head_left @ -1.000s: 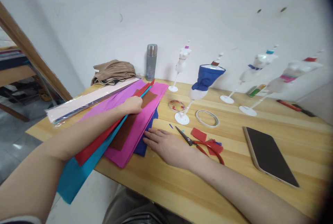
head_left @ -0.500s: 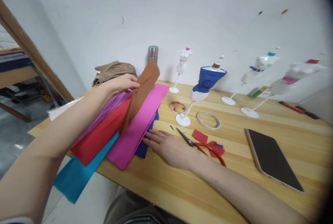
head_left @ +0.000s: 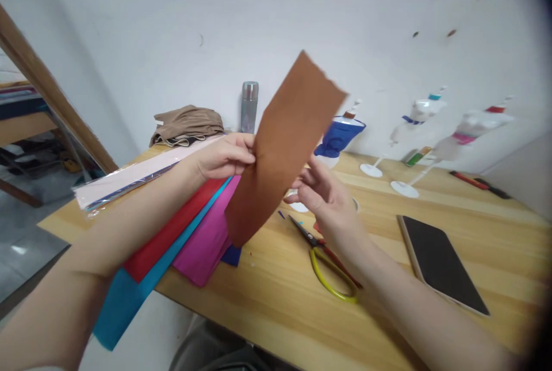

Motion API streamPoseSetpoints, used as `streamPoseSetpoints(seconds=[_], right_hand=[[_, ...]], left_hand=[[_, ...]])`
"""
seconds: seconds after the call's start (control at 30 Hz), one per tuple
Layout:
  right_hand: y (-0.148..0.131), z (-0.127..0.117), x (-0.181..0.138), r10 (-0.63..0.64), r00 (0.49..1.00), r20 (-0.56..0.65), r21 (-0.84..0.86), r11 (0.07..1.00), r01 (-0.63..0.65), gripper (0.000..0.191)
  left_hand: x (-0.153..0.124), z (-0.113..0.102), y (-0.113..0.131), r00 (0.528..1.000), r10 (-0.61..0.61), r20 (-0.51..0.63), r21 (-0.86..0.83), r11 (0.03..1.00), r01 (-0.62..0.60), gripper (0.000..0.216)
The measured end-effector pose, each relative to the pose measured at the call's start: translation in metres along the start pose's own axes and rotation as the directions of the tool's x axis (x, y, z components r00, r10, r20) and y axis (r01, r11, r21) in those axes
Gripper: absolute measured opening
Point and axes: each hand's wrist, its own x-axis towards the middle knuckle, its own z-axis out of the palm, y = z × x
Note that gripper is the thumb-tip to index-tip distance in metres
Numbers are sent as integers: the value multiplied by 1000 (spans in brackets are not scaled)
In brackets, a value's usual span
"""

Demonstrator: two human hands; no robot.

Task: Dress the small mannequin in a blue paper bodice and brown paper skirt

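My left hand pinches the left edge of a long brown paper strip and holds it up over the table. Just right of the strip my right hand hovers with its fingers spread, touching nothing I can see. Below the strip lies a stack of coloured paper sheets in red, teal, magenta and dark blue. Scissors with a yellow and a red handle lie on the wooden table under my right wrist. A small mannequin with a blue wrap stands behind the strip, partly hidden.
Other white mini mannequins stand along the wall. A dark tablet lies at the right. A grey flask, a tan cloth and a wrapped pale paper pack sit at the back left. A red tool lies far right.
My left hand lifted the brown strip off the stack and swung it up toward the middle. My right hand rose from the table toward the strip.
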Motion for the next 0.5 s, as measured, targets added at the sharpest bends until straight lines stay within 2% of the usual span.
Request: streamPoseSetpoints(seconds=[0.13,0.27,0.33,0.4,0.47,0.5], right_hand=[[-15,-7,6,4,984,-176,-22,1000,-8,21],[-20,-14,11,39,986,-165,-120,991,-59,14],[-25,-18,12,25,988,-155,-179,982,-53,13],[-35,-23,10,18,986,-163,-211,976,-52,14],[-50,-30,4,33,984,-176,-199,978,-68,15],[-59,-35,1,85,981,-173,-180,977,-117,14]], left_hand=[[10,21,-9,991,-76,108,99,993,66,28],[15,32,-7,969,-94,228,266,963,31,33],[15,37,-4,977,-105,184,350,936,34,31],[14,45,-3,991,-98,87,383,922,57,29],[12,55,-5,998,-65,-4,292,954,64,29],[12,60,-7,998,-48,-33,202,978,54,31]])
